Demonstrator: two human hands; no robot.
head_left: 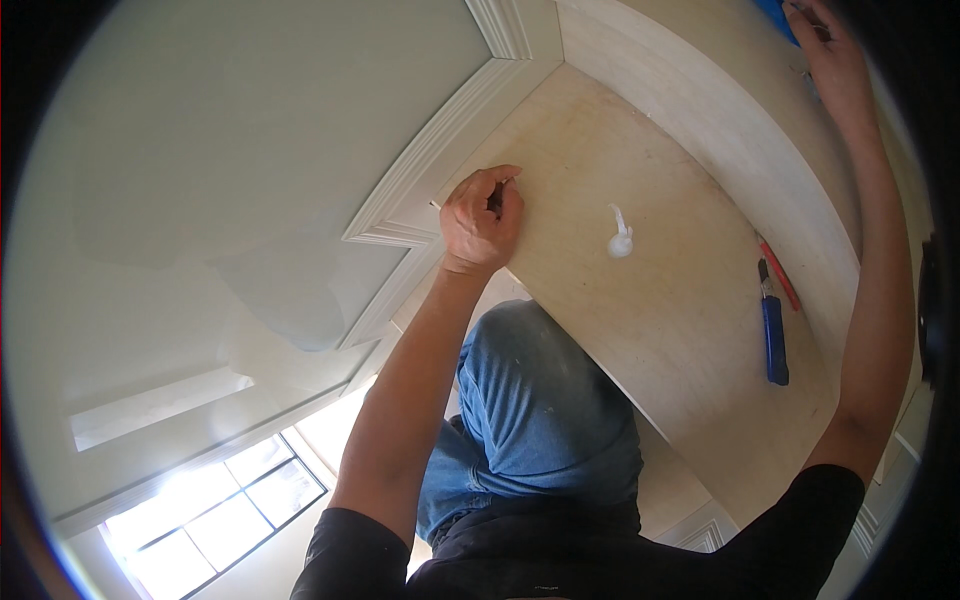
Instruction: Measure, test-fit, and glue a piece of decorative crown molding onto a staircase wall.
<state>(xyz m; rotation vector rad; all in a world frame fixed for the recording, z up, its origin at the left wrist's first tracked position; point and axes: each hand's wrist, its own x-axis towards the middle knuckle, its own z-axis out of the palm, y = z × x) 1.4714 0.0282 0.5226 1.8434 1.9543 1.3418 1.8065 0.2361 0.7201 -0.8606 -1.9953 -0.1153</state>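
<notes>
My left hand (483, 218) is curled over the pale wooden board (600, 150), close to the white moulded panel. Its fingers are bent in and something dark shows in the gap between them, too small to name. At the far right my right hand (828, 55) reaches up onto the raised ledge, beside a blue thing (776, 18) cut off by the picture's edge. Its fingers are bent together, and a small thin shiny bit shows at them. A white blob with a narrow tail (620, 243) lies on the board.
A blue-handled knife (774, 338) and a red stick-shaped tool (780, 276) lie on the board by the curved upright (740, 130). To the left stands a large white panel (250, 130) with mouldings. My jeans-clad knee (540, 380) is against the board's near edge.
</notes>
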